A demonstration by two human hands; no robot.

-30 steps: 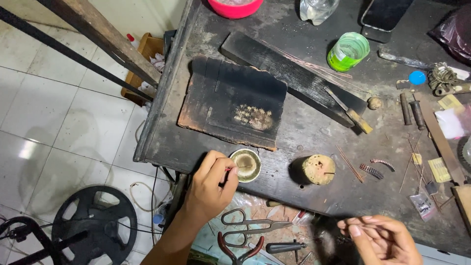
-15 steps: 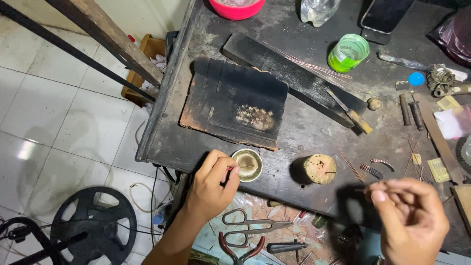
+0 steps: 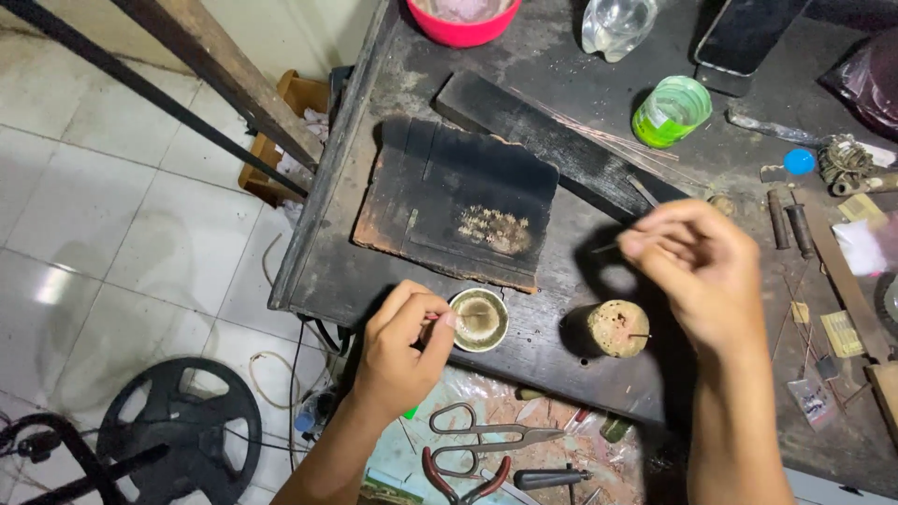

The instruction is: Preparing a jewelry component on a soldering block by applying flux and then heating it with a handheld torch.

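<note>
My left hand (image 3: 400, 353) rests at the near edge of the dark workbench (image 3: 561, 84), its fingertips pinching a thin stick that dips into a small round brass dish (image 3: 479, 320). My right hand (image 3: 697, 266) is raised above the bench and pinches a thin wire or needle between thumb and fingers. Just below and left of it stands a short cork-like cylinder (image 3: 618, 327) with a pin stuck in its side. Behind the dish lies a charred black board (image 3: 458, 201) carrying a cluster of tiny pale pieces (image 3: 494, 227).
A green cup (image 3: 671, 112), a clear plastic bottle (image 3: 617, 23), a pink bowl (image 3: 463, 14) and a phone (image 3: 744, 37) stand at the back. Small rods and scraps lie at the right. Shears and pliers (image 3: 486, 449) lie below the bench edge. A tiled floor is left.
My right hand has risen from below the bench's near edge to above the bench, near the cork cylinder, still pinching the thin wire. My left hand has stayed at the brass dish.
</note>
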